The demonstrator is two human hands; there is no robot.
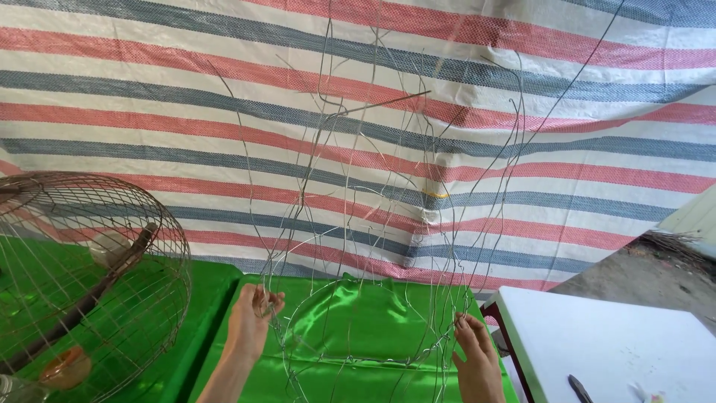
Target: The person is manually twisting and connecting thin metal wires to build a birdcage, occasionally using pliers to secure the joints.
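Left hand (252, 322) and right hand (476, 358) pinch opposite rims of wire frame (365, 298) above green cloth (350, 313); loose wire ends rise free between grips; finished cage (82, 276) left, white table (611, 336) right

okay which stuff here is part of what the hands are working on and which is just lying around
In hand:
wire frame, gripped by left hand and right hand
green cloth under it

Lying about:
finished cage
white table
dark tool on it
striped tarp
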